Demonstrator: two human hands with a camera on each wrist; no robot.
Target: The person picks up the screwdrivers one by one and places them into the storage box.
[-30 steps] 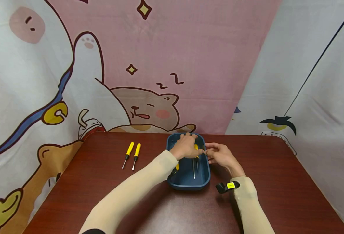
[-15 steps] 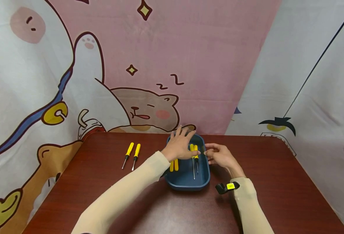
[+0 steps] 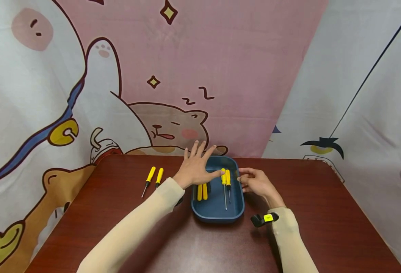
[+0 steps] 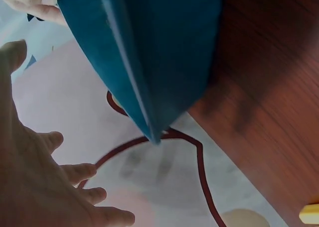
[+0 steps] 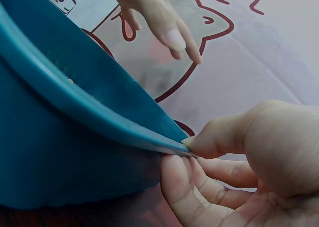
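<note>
My left hand (image 3: 194, 167) hovers with fingers spread over the left rim of a blue plastic tray (image 3: 217, 218), holding nothing. My right hand (image 3: 257, 182) pinches the tray's right rim between thumb and fingers, as the right wrist view shows at the rim (image 5: 114, 130). In the tray's right half, a yellow-handled screwdriver (image 3: 223, 178) lies beside a second screwdriver (image 3: 228, 180), both shafts toward me. A tool with two yellow handles (image 3: 205, 191) lies along the left side, its upper part hidden by my left hand.
On the brown table (image 3: 309, 212), left of the tray, lies a yellow screwdriver (image 3: 150, 175) with another screwdriver (image 3: 159, 176) beside it, its tip hidden by my left sleeve. A cartoon-printed cloth (image 3: 241, 94) hangs behind the table's back edge.
My left hand has moved left and up out of the tray, its fingers spreading, uncovering the yellow-handled tool and the screwdriver handles. The right hand has stayed at the rim.
</note>
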